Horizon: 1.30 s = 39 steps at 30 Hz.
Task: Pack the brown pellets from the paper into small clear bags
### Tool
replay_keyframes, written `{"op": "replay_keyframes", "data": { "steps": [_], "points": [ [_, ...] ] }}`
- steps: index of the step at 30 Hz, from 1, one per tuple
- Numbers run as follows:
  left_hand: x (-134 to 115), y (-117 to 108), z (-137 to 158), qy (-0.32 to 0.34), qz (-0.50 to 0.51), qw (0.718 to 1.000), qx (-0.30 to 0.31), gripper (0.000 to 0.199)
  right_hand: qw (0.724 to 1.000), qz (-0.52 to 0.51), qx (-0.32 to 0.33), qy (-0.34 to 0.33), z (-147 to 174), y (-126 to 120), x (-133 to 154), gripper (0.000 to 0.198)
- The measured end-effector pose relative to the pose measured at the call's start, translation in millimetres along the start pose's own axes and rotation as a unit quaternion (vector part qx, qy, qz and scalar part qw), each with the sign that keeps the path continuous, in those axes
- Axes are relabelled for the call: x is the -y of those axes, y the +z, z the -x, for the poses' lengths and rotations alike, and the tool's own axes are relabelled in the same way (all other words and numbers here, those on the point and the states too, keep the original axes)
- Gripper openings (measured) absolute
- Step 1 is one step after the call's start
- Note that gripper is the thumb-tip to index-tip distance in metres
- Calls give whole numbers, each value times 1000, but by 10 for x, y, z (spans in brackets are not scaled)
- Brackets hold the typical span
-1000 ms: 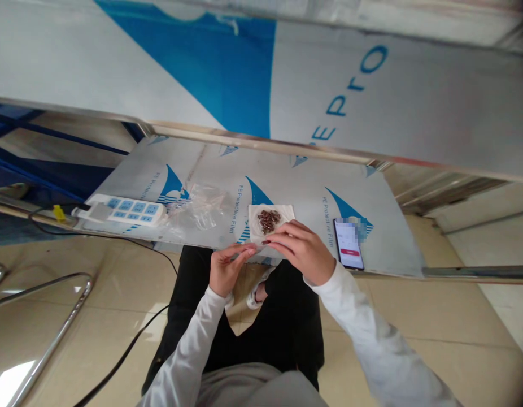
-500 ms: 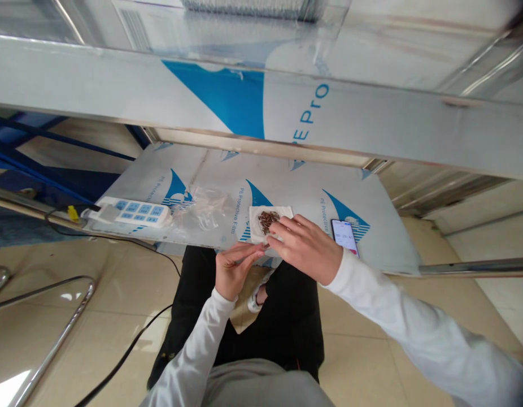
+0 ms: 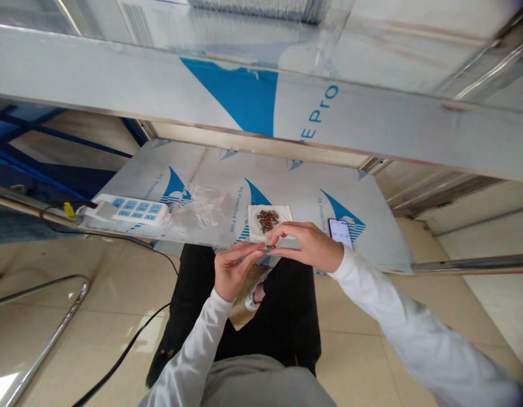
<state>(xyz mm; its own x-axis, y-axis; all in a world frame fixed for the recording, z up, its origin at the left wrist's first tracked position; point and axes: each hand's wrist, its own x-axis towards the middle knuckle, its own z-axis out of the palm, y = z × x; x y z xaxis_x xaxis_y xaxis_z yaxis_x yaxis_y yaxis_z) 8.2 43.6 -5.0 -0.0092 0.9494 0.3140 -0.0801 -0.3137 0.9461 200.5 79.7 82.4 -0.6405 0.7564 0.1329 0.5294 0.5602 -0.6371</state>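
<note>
My left hand [image 3: 234,268] is closed in a pinch just off the shelf's front edge; what its fingertips grip is too small to make out. Opposite it, my right hand [image 3: 310,244] has thumb and forefinger closing around a tiny brown piece [image 3: 270,247], right at the left fingertips. Behind the hands, a white square pad or shallow dish [image 3: 253,230] lies on the shelf. It bears a heap of small shiny brown pieces [image 3: 267,218], whose exact kind does not show.
The shelf [image 3: 282,181] is covered in printed protective film. Clear plastic bags [image 3: 206,206] and a white power strip [image 3: 136,209] lie left, a phone [image 3: 341,232] right. An upper shelf [image 3: 138,85] hangs above. A black cable [image 3: 130,342] runs near my legs.
My right hand has drawn back from the heap toward my left fingertips, uncovering more of the brown pieces. My left hand keeps its pinch in nearly the same place.
</note>
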Motion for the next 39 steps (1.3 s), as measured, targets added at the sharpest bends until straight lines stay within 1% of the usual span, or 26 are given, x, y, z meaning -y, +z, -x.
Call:
{"op": "replay_keyframes", "data": {
  "steps": [2,4,6,9,11,12,13,14,16,17,18,20,22,24,27,29,31,33,36,39],
  "points": [
    [-21,-1,8,-3,9,1000,5,13,996,-83,-14,36,23,37,-16,12],
    [-41,0,25,-10,21,1000,10,12,990,-123,-28,65,58,67,-14,14],
    [-72,1,45,-26,37,999,7,12,987,-133,-47,76,102,79,13,15],
    [-153,-9,59,-65,47,997,-4,10,988,-115,-85,61,184,87,92,13],
    [-216,-26,51,-86,34,996,2,9,985,-110,-118,62,242,127,145,11],
    [-243,-35,43,-92,22,995,10,8,980,-119,-141,73,267,167,163,10],
    [-264,-43,36,-94,10,995,16,8,972,-139,-168,91,287,222,174,9],
    [-279,-47,30,-95,1,995,20,8,959,-170,-197,113,302,289,177,13],
    [-287,-46,28,-93,-1,995,17,8,927,-245,-235,160,312,448,168,32],
    [-283,-39,34,-91,1,996,13,8,911,-282,-240,182,308,528,159,37],
    [-275,-31,43,-89,0,996,11,8,897,-313,-239,201,301,601,153,36],
    [-256,-15,65,-86,-19,996,9,9,876,-352,-240,225,286,712,150,26],
    [-247,-8,76,-88,-47,995,0,10,865,-364,-255,231,277,760,163,23],
    [-256,-14,66,-92,-55,994,1,12,870,-346,-270,224,278,753,187,21],
    [-305,-42,18,-91,-46,994,35,12,886,-308,-279,204,290,693,226,18],
    [-352,-60,-12,-79,-49,995,45,10,885,-315,-278,201,298,661,253,17],
    [-398,-74,-28,-64,-57,996,40,9,876,-335,-280,205,304,648,283,18],
    [-434,-86,-35,-62,-59,995,46,10,871,-332,-295,209,310,649,317,18],
    [-466,-109,-53,-81,-44,993,74,11,878,-295,-317,202,317,657,367,17],
    [-477,-123,-76,-96,-41,989,101,14,885,-292,-305,198,322,664,398,15]
  ]
}}
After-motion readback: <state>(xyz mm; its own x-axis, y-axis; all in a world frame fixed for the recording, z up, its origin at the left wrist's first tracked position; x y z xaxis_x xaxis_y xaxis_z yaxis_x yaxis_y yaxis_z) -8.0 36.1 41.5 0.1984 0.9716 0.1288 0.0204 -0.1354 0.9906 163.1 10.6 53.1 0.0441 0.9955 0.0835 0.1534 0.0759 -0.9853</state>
